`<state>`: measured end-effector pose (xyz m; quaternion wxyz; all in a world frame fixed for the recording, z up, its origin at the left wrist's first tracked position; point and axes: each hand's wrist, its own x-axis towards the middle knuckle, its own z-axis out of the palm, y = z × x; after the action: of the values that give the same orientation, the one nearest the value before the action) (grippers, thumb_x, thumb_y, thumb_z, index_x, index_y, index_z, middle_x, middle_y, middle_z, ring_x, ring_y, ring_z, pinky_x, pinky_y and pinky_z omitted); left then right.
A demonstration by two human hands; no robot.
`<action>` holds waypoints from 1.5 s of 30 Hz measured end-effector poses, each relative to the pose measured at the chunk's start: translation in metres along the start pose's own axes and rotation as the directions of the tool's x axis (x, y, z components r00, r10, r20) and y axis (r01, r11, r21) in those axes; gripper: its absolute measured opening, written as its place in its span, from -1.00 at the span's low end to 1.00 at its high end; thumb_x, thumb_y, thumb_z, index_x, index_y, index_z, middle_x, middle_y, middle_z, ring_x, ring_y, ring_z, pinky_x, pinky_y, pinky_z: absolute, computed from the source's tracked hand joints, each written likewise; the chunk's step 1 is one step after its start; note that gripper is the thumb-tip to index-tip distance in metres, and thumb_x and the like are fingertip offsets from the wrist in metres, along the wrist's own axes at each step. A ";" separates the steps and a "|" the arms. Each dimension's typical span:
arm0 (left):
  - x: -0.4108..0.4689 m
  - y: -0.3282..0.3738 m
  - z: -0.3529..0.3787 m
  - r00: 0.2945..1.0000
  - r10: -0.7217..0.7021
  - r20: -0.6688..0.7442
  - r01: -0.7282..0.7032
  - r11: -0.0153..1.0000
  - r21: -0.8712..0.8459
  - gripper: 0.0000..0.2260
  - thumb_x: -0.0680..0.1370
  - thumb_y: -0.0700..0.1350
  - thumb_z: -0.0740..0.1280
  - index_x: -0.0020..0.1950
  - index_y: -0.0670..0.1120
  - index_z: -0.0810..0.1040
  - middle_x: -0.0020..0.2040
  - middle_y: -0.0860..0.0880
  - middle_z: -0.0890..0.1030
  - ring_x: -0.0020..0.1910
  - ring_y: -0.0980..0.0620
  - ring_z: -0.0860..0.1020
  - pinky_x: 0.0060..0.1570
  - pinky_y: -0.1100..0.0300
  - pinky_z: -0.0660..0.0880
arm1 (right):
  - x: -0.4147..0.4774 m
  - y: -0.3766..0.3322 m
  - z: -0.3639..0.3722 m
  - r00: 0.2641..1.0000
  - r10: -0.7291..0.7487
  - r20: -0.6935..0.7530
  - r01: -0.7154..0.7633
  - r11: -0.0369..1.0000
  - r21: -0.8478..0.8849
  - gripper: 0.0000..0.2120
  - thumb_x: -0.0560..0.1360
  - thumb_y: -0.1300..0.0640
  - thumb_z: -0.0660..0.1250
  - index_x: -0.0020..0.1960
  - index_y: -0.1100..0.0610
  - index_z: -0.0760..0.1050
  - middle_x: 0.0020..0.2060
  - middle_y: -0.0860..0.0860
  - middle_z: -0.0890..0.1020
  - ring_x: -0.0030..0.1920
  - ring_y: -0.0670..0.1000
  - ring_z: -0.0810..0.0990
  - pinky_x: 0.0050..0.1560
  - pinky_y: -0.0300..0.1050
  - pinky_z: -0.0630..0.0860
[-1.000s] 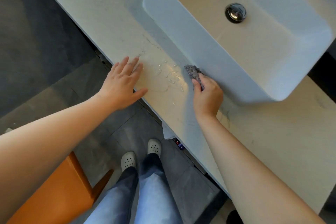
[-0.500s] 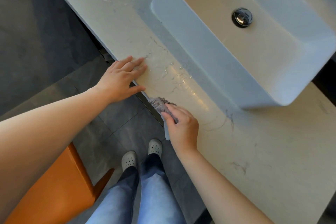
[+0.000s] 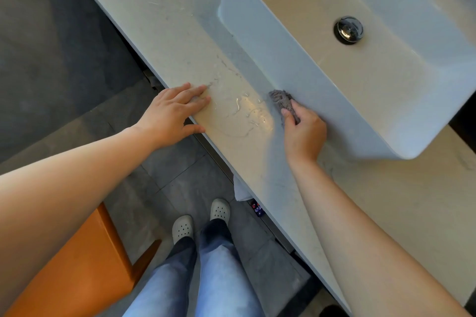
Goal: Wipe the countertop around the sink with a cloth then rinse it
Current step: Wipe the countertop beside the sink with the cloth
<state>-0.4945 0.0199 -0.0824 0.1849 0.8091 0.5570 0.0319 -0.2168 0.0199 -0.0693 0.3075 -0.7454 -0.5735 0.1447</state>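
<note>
Gripping cloth [image 3: 283, 101], right hand [image 3: 304, 131], left hand [image 3: 172, 113] flat

Glossy wet stone countertop [image 3: 164, 33], smooth glazed ceramic sink [image 3: 296, 64], nubbly grey cloth [image 3: 283, 100]

Crumpled grey cloth [image 3: 282, 101] on wet pale countertop [image 3: 180, 41], against white sink [image 3: 296, 64] wall.

Pale veined stone counter [image 3: 164, 41] is running diagonally. White sink [image 3: 296, 64] is sitting on top of it. Water streaks [image 3: 247, 113] are glistening on the strip between sink and front edge. Grey cloth [image 3: 283, 100] is lying bunched against the sink's base, right hand [image 3: 305, 131] gripping it. Left hand [image 3: 172, 113] is resting flat at the front edge, just beside the streaks.
</note>
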 end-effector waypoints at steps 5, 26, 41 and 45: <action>-0.001 0.000 0.001 1.000 -0.014 0.007 0.014 1.000 -0.005 -0.37 0.48 0.19 0.31 0.51 0.12 0.19 0.54 0.11 0.11 0.53 -0.04 0.06 0.47 -0.06 0.04 | -0.004 -0.003 0.020 0.994 -0.022 -0.104 0.024 0.999 0.021 -0.73 0.48 0.16 0.37 0.16 0.18 0.60 0.03 0.05 0.69 0.03 0.08 0.64 0.07 -0.14 0.50; -0.005 0.009 0.002 0.996 -0.081 0.020 0.082 0.996 -0.021 -0.36 0.52 0.16 0.29 0.53 0.06 0.14 0.57 0.03 0.01 0.54 -0.05 -0.11 0.48 -0.01 -0.15 | -0.006 -0.017 0.037 0.984 -0.172 0.049 0.169 0.984 0.057 -0.73 0.46 0.17 0.40 0.13 0.22 0.61 0.01 0.11 0.69 0.00 0.12 0.65 0.04 -0.09 0.53; 0.005 -0.028 -0.016 0.962 -0.265 0.060 0.264 0.964 0.029 -0.13 0.46 0.37 0.08 0.55 -0.09 -0.20 0.55 -0.09 -0.26 0.51 -0.08 -0.28 0.47 -0.08 -0.22 | -0.108 -0.063 0.020 0.929 -0.071 0.364 -0.024 0.967 0.252 -0.70 0.43 0.17 0.46 0.16 0.10 0.60 -0.01 -0.11 0.66 0.00 -0.11 0.63 0.06 -0.11 0.59; 0.007 -0.035 -0.014 0.965 -0.246 0.091 0.241 0.969 0.055 -0.06 0.36 0.47 -0.08 0.54 -0.08 -0.27 0.53 -0.05 -0.33 0.49 -0.04 -0.35 0.48 -0.10 -0.22 | -0.089 -0.071 0.013 0.980 -0.016 0.197 -0.043 0.956 0.291 -0.71 0.44 0.17 0.44 0.17 0.11 0.60 0.01 -0.09 0.66 0.01 -0.10 0.64 0.07 -0.07 0.59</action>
<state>-0.5266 0.0410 -0.0817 0.1967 0.7389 0.6430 -0.0425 -0.3054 -0.0498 -0.0474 0.3556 -0.6772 -0.5681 0.3035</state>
